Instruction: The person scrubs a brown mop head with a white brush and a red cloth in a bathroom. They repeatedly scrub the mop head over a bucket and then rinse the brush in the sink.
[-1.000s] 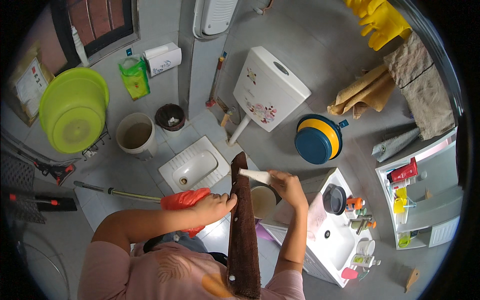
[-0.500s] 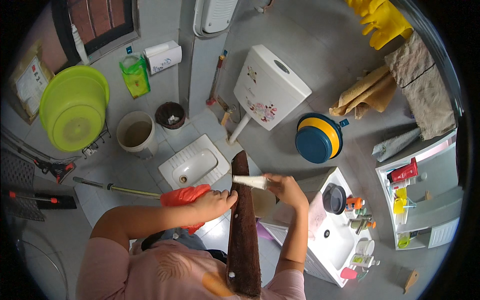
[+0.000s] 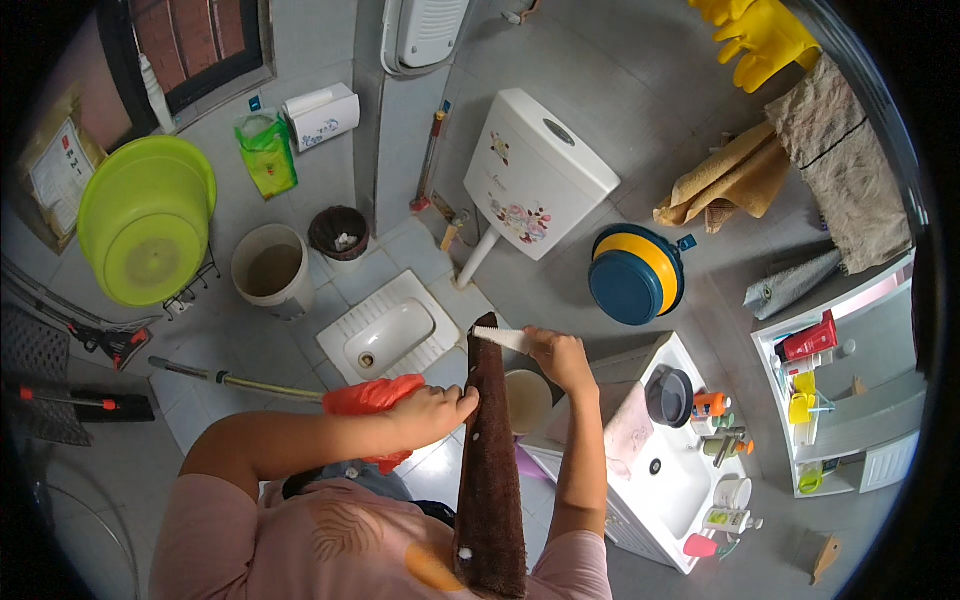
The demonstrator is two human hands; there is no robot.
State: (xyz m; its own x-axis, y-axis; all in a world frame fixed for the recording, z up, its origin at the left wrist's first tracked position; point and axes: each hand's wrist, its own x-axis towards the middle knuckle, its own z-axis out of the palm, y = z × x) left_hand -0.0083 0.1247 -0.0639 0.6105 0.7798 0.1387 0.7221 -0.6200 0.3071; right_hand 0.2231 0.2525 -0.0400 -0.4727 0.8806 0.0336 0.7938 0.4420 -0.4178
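Note:
A long, flat mop head covered in dark brown pile stands lengthwise before me, dotted with a few small white spots. My left hand is closed at its left edge, fingertips against the brown cover. Under that hand bunches a red plastic bag, from which a pole runs out to the left. Closed in my right hand is a white comb with a row of fine teeth. Its free end lies across the far end of the mop head. The fingers hide the comb's other end.
Beyond the hands are a squat toilet, a white bucket and a small waste bin. A beige bucket stands behind the mop head. To the right is a washbasin; basins hang on the wall.
My right hand and the comb have moved a little farther away, toward the mop head's far end. That end has dipped slightly. My left hand stays in nearly the same place.

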